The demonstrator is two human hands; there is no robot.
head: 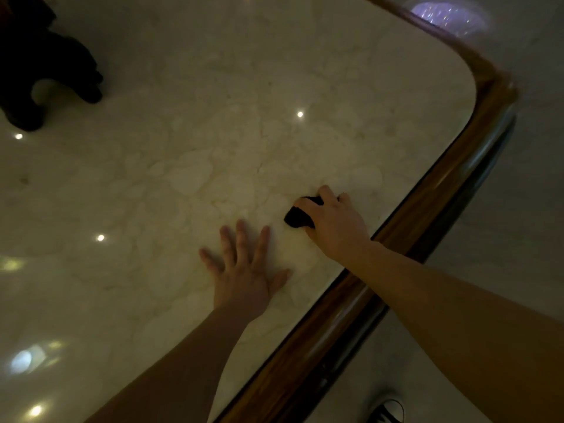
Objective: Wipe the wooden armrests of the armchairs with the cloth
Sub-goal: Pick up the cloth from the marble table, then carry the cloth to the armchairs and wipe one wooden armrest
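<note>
A small dark cloth (pixel 297 216) lies bunched on a glossy pale marble tabletop (pixel 183 132). My right hand (pixel 334 218) is closed over the cloth and presses it to the marble, close to the table's right edge. Just to its left, my left hand (pixel 244 270) rests flat on the marble with fingers spread and holds nothing. No armchair or armrest is in view.
A rounded wooden rim (pixel 427 209) borders the tabletop on the right and turns at the far right corner. A dark carved object (pixel 39 65) stands on the table at the far left. A shoe (pixel 387 410) shows on the pale floor at the bottom right.
</note>
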